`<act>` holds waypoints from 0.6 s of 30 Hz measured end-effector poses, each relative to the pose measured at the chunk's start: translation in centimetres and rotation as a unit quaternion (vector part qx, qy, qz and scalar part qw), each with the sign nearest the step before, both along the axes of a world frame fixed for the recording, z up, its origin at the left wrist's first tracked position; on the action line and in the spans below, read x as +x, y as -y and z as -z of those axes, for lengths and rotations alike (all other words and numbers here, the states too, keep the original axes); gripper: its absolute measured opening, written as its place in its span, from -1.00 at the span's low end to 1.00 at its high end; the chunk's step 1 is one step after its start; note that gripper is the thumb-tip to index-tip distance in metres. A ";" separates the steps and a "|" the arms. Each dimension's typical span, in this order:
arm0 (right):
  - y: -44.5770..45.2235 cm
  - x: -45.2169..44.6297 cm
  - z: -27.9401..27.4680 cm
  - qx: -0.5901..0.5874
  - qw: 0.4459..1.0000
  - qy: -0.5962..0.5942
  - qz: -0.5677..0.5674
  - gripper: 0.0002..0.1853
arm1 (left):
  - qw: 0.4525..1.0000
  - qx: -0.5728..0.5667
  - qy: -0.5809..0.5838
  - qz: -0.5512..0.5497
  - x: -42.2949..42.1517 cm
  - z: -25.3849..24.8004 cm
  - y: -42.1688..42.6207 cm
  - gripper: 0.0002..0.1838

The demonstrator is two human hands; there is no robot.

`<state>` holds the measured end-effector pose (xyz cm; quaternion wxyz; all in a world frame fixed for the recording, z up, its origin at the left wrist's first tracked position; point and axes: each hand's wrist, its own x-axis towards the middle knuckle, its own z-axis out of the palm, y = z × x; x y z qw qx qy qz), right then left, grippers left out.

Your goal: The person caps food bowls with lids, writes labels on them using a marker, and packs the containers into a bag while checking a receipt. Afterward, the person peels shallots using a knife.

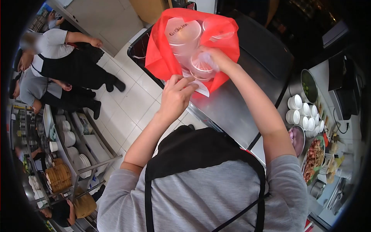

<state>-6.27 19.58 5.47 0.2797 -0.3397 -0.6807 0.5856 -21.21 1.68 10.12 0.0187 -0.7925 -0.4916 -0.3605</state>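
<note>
A red bag (157, 54) stands open on the steel counter. Inside it are clear, round lidded tubs, one of them a tub (183, 33) with black handwriting on its lid. My left hand (177, 94) is closed at the bag's near rim, its fingers pinching the edge. A white paper slip (201, 89) sticks out beside those fingers; whether they also grip it is unclear. My right hand (220, 60) reaches into the bag with bent fingers around a crumpled, whitish see-through plastic packet (206, 60), partly blurred, above a tub (203, 69) with reddish contents.
The steel counter (228, 104) extends towards me. To the right are stacked white cups (303, 112), a metal pot (305, 83) and a food tray (313, 158). On the left, people (63, 58) stand on the tiled floor near a rack (79, 154) with bowls and plates.
</note>
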 end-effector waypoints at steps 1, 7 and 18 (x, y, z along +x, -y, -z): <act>0.4 0.6 -0.1 0.162 0.982 0.091 0.029 -0.74 | 1.000 -0.002 0.002 0.000 0.1 0.4 0.1 -0.79; 10.2 5.5 -4.4 -0.025 0.990 0.109 0.089 -0.79 | 0.992 0.066 0.106 0.007 0.1 3.8 2.3 -0.81; 16.7 2.2 3.3 -0.353 0.921 -0.125 0.111 -0.82 | 0.989 0.010 0.142 0.036 -0.5 7.5 4.8 -0.81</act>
